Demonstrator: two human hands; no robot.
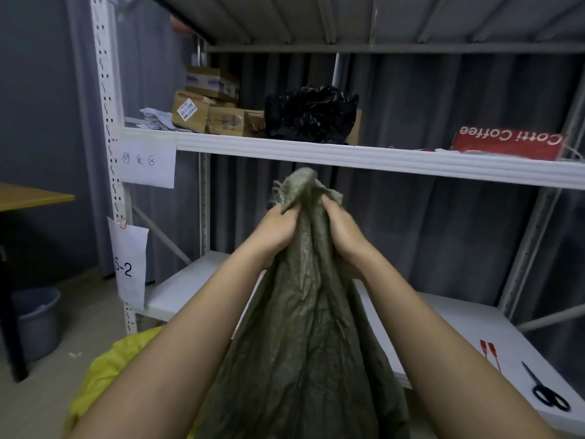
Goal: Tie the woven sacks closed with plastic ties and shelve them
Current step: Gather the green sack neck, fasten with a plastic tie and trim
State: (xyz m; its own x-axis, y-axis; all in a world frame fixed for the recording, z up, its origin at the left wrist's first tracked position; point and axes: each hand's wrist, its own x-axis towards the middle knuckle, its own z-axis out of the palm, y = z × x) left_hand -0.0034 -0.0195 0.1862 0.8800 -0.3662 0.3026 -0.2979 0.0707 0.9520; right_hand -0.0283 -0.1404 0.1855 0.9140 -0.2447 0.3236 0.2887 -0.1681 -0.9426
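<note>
Both hands: left hand (278, 231), right hand (343, 236) gripping gathered sack (304, 312) neck, raised.

The woven sack (304, 327) is standing before the lower shelf (177, 289), its gathered neck between the left hand (278, 229) and right hand (343, 232). Plastic ties (489, 351) and scissors (546, 391) are lying near that shelf's right front edge; cardboard boxes (209, 109) are sitting at the upper shelf's (348, 156) left end.

storeroom: you stand before a white metal rack (107, 128) of slotted uprights, with handwritten paper labels (148, 160), taped cardboard cartons (207, 104), a black plastic bag (311, 114), red plastic ties (490, 351), scissors (546, 391), and a grey bin (38, 321) beside it.
</note>
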